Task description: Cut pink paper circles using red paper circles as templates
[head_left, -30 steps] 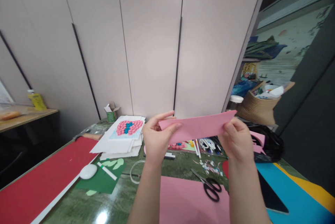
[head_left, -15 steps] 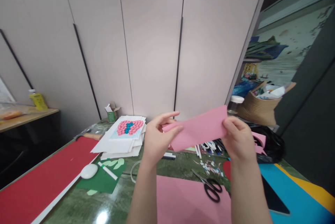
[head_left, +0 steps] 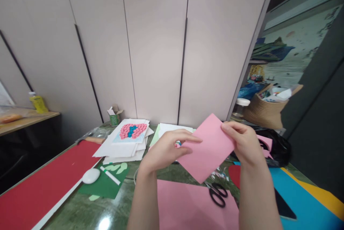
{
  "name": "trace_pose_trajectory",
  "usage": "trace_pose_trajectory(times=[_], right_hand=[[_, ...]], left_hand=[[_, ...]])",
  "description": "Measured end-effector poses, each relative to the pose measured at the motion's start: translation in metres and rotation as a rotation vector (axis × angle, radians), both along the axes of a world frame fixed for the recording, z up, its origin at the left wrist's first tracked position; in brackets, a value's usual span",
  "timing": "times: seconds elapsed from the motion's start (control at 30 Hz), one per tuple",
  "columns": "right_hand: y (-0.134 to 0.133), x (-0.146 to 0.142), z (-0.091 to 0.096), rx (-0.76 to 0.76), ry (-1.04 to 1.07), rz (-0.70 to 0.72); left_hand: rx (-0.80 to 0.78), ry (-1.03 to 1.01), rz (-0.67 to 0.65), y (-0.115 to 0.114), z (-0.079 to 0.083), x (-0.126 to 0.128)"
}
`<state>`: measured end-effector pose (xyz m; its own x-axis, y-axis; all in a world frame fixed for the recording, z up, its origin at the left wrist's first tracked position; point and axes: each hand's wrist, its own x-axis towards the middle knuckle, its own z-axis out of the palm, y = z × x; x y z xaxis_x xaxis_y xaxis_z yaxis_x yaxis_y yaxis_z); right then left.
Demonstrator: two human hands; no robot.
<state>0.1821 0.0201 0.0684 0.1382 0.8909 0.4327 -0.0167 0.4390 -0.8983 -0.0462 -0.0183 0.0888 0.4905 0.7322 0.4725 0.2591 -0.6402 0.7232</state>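
Note:
I hold a folded pink paper piece in the air above the green table. My right hand grips its upper right edge between thumb and fingers. My left hand pinches its left side, fingers laid along the paper. The piece is tilted, one corner pointing down toward black-handled scissors. A larger pink sheet lies flat on the table under my forearms.
A red sheet lies at left, beside a green sheet with a white oval object. A white paper stack with pink-and-blue artwork sits further back. Blue and orange sheets lie right. A woven basket stands behind.
The pink piece has turned from a long horizontal strip to a tilted diamond shape. Both hands have dropped a little and moved closer together.

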Motion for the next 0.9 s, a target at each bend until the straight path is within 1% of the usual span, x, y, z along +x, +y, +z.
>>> trace_pose_trajectory(times=[0.1,0.17,0.23,0.33,0.43,0.63,0.83,0.9], right_hand=[[0.001,-0.006,0.001,0.003,0.095,-0.021],[0.004,-0.008,0.001,0.044,0.199,-0.047],[0.006,-0.01,0.0,0.092,0.238,-0.018],[0.006,-0.01,-0.001,0.091,0.127,0.094],[0.004,-0.01,-0.002,0.05,0.001,0.123],[0.004,-0.012,-0.004,0.023,-0.031,0.077],[0.006,-0.013,-0.005,0.048,-0.05,-0.035],[0.006,-0.014,-0.004,0.065,-0.046,-0.043]], left_hand=[[-0.041,-0.023,0.002,0.002,-0.001,0.0],[-0.04,-0.085,0.038,0.004,-0.003,0.001],[-0.019,-0.171,0.101,0.007,-0.006,0.002],[0.024,-0.296,0.201,0.011,-0.009,0.004],[0.055,-0.357,0.231,0.012,-0.011,0.006],[0.071,-0.358,0.238,0.01,-0.009,0.008],[0.095,-0.329,0.279,0.009,-0.008,0.01],[0.104,-0.336,0.284,0.009,-0.009,0.011]])
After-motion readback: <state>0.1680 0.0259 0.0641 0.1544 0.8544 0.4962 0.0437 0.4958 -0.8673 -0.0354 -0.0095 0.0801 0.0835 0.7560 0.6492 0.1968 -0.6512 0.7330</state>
